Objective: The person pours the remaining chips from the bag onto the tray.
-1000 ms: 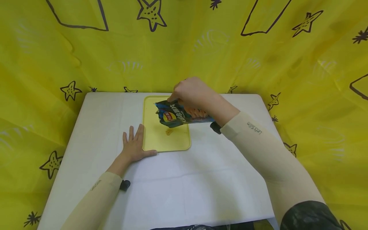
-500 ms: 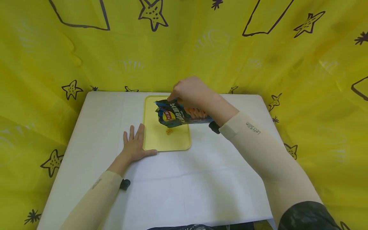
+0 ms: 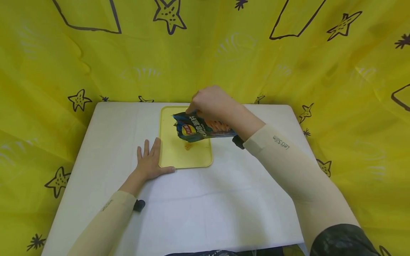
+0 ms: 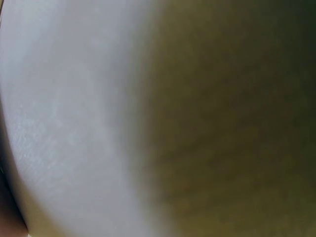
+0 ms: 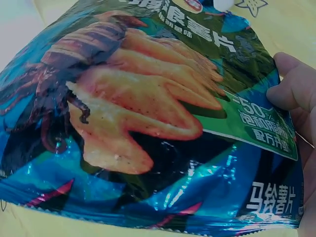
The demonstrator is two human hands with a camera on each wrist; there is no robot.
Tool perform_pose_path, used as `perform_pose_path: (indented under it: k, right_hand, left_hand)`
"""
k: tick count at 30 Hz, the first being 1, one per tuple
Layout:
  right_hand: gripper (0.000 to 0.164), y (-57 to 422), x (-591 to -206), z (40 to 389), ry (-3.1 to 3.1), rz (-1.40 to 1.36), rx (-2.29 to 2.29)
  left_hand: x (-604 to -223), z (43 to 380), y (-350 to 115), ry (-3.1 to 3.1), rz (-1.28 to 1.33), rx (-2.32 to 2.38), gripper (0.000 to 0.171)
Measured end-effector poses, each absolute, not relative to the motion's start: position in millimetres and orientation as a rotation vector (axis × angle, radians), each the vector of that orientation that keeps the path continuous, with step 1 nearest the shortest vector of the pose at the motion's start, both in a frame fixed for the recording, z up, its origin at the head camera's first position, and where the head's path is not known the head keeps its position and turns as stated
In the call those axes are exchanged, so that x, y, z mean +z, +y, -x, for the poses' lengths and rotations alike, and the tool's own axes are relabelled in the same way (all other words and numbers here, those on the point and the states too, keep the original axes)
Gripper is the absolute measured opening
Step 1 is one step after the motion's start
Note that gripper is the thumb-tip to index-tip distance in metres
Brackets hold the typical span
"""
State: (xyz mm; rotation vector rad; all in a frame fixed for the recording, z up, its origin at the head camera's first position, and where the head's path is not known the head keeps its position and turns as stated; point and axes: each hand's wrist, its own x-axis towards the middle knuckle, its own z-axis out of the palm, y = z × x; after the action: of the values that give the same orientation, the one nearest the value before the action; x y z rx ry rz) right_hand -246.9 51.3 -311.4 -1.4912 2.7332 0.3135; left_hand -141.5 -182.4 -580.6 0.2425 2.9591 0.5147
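My right hand [image 3: 213, 103] grips a dark blue bag of potato chips [image 3: 192, 129] by its upper edge, over the yellow tray [image 3: 201, 156]. In the head view the bag lies on its side, its ragged end pointing left. Close up in the right wrist view, the chip bag [image 5: 138, 113] shows pictures of ridged chips and a squid, with my thumb at its right edge. A small chip piece [image 3: 188, 146] lies on the tray below the bag. Fingers spread, my left hand [image 3: 148, 167] rests at the tray's lower left corner. The left wrist view is mostly blurred.
A white cloth covers the table [image 3: 192, 209]. Behind it and on both sides hangs a yellow curtain [image 3: 205, 53] with drawn stars. Dark clothing [image 3: 221, 253] shows at the near table edge.
Hardly anything differs: the right forearm has shifted very slightly left. The chip bag, tray and left hand stay in place.
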Motion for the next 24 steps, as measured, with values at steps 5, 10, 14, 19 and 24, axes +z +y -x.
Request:
perform_pose_path:
  k: [5,10,14,19,24]
  right_hand:
    - [0.031,52.2,-311.7,247.6,2.734,1.496,0.316]
    - [0.029,50.3,-309.8,247.6,2.726,1.527,0.32]
    - [0.026,47.8,-308.5,247.2,2.698,1.55,0.328]
    - [0.025,45.1,-306.7,247.3,2.687,1.561,0.331]
    - [0.025,42.4,-305.1,247.3,2.683,1.573,0.35]
  left_hand:
    - [-581.0,142.1,-182.5,2.955,-0.257,0.509,0.131]
    - [-580.4,142.7,-182.2,2.954,-0.257,0.505,0.131]
    - [-579.8,142.4,-181.9,2.95,-0.253,0.505,0.131]
    - [-579.6,142.2,-181.7,2.948,-0.255,0.51,0.131]
    - [-580.0,141.8,-182.0,2.952,-0.251,0.516,0.13]
